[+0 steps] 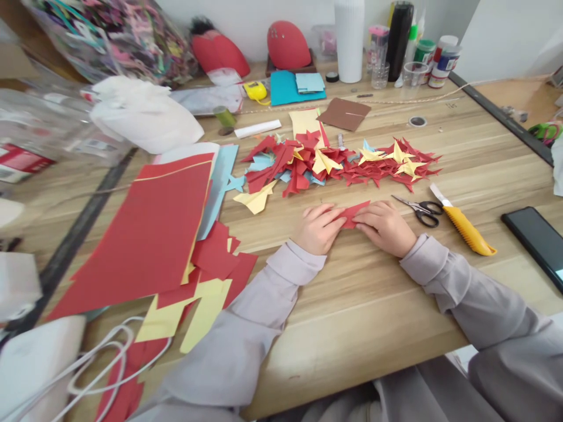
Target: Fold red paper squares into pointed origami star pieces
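Between my two hands lies a small folded piece of red paper (354,214), low over the wooden table. My left hand (317,228) grips its left end with the fingertips. At the other end, my right hand (383,226) pinches it with thumb and fingers. Just beyond them spreads a pile of folded red paper pieces (303,170), mixed with blue ones and yellow paper stars (399,152). Black-handled scissors (424,211) lie to the right of my right hand, with a yellow-handled cutter knife (470,230) beside them.
Large red paper sheets (153,228) and yellow scraps (206,310) lie at left. A phone (539,240) rests at far right. Along the back stand a white bottle (349,41), a black bottle (399,44) and paint jars (444,64). A white cable (118,357) loops at lower left.
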Motion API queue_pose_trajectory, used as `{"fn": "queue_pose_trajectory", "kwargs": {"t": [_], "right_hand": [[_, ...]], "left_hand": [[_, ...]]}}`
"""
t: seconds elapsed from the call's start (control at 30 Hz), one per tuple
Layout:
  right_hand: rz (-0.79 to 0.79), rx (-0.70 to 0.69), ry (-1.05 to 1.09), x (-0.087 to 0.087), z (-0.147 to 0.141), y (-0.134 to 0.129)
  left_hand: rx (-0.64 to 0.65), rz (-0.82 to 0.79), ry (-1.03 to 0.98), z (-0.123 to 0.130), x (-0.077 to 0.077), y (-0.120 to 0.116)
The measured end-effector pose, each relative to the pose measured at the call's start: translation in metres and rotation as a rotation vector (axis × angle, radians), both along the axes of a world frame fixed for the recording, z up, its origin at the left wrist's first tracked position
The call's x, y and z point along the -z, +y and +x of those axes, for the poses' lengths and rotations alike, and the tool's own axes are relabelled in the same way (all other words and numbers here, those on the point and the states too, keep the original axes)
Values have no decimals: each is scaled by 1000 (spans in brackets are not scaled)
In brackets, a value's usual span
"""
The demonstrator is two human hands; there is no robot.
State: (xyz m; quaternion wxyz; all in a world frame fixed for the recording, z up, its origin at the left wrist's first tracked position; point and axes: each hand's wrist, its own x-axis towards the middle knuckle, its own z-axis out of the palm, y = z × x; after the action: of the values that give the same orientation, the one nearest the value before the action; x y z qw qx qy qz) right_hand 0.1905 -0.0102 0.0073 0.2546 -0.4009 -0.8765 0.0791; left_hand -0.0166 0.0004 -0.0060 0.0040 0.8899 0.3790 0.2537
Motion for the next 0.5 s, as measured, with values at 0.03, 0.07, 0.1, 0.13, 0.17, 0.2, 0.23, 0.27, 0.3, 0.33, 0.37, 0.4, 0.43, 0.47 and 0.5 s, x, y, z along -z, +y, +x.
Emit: {"fn": "queue_pose_trajectory", "kwargs": {"t": [0.03, 0.07, 0.1, 0.13, 0.17, 0.2, 0.23, 0.27, 0.3, 0.33, 0.37, 0.4, 0.43, 0.47, 0.5], "right_hand": [[15, -8, 14, -1, 0, -1], [34, -11, 34, -2, -1, -2], [56, -7, 58, -3, -1, -2], [81, 6, 83, -3, -1, -3], [109, 26, 108, -4, -2, -4], [138, 48, 130, -5, -2, -5], [166, 67, 149, -5, -2, -5], [190, 80, 164, -5, -1, -5], [208, 81, 177, -5, -1, -6], [220, 77, 184, -5, -1, -6], [228, 70, 190, -5, -1, -6], [234, 61, 193, -5, -1, -6], [240, 49, 193, -5, -1, -6], [248, 36, 192, -4, -2, -6], [262, 22, 193, -4, -2, -7]], "left_hand": [[5, -6, -48, 0, 0, 0], [17, -20, -111, -1, -1, 0], [33, -43, -187, -1, -1, -1], [46, -76, -273, -1, -2, -1], [51, -121, -360, -1, -3, -2], [51, -175, -442, -1, -4, -3], [48, -233, -511, -1, -5, -3], [51, -287, -566, -1, -6, -4], [58, -334, -605, 0, -7, -4], [72, -374, -629, 0, -8, -4], [89, -407, -639, 0, -9, -4], [100, -430, -642, 0, -9, -4], [103, -447, -638, -1, -9, -4], [101, -461, -632, -1, -8, -3], [99, -471, -627, -1, -7, -3]]}}
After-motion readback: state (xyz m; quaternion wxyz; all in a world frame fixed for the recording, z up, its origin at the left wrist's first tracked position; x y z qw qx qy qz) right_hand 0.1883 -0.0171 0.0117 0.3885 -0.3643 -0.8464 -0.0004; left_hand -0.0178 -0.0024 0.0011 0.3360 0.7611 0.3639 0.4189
